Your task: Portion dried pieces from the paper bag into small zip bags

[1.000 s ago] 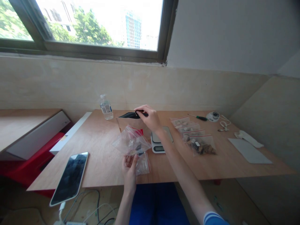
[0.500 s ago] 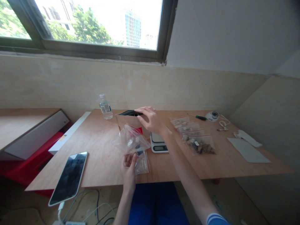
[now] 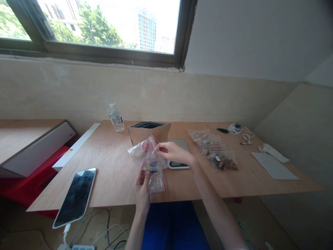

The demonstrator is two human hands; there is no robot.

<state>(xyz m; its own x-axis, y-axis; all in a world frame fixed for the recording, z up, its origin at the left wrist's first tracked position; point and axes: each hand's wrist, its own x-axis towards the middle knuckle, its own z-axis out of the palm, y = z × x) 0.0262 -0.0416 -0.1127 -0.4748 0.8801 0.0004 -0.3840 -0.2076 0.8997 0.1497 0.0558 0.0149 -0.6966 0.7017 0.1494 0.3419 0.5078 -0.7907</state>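
A clear zip bag [image 3: 145, 150] is held up over the front middle of the table. My left hand [image 3: 142, 184] is closed on its lower part, where small dark pieces show through the plastic. At the bag's right edge, my right hand [image 3: 169, 152] pinches the plastic. Below it, another clear zip bag [image 3: 156, 183] lies on the table beside my left hand. Just behind stands a brown paper pouch [image 3: 153, 132], its dark-lined mouth open. A white kitchen scale [image 3: 182, 143] sits to the right, partly covered by my right hand and forearm.
Several filled zip bags [image 3: 221, 159] lie in a row on the right. Beyond them are a screwdriver [image 3: 222, 130], a white dome camera [image 3: 236, 128] with its cable, and white paper [image 3: 273, 166]. A water bottle [image 3: 117, 119] stands at the back left; a phone [image 3: 76, 198] overhangs the front left edge.
My right hand has moved down from the paper pouch's mouth to the zip bag's right edge. The pouch's opening is now uncovered. My left hand keeps its hold.
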